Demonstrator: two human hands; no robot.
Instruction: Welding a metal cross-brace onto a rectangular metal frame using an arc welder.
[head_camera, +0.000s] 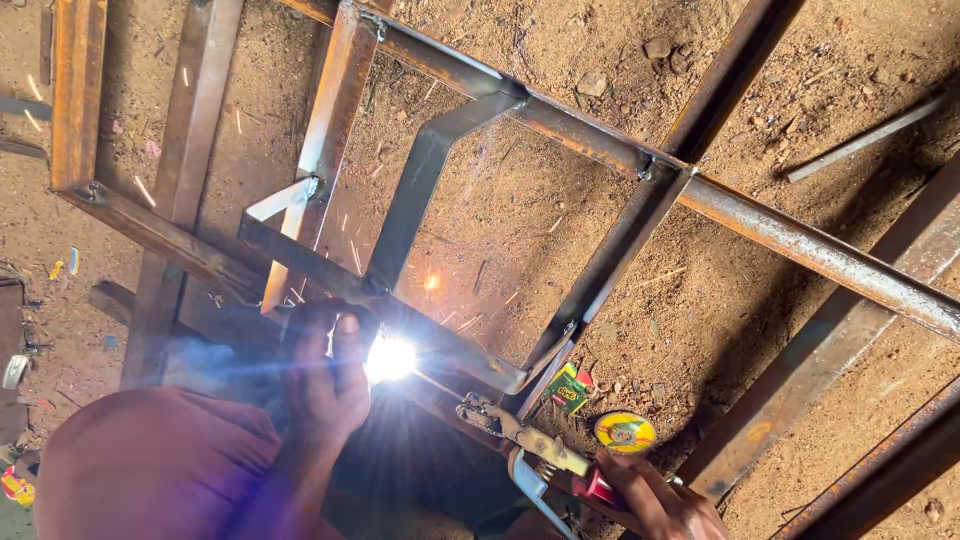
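Note:
A rusty steel frame (600, 150) of square tubes lies on sandy ground. A bent flat bar (420, 180) spans two of its rails. A bright welding arc (390, 358) burns on the near rail, throwing sparks. My left hand (325, 385) is closed around that rail just left of the arc. At the bottom right my right hand (660, 505) grips the red handle of an electrode holder (530, 440), whose metal jaws point a thin rod toward the arc. My sleeve (150, 460) fills the lower left corner.
A yellow grinding disc (625, 432) and a small green and red packet (570, 390) lie in the sand near the holder. A loose thin bar (860, 140) rests at the upper right. More rusty tubes (830, 370) cross at the right. Stones (592, 85) dot the ground.

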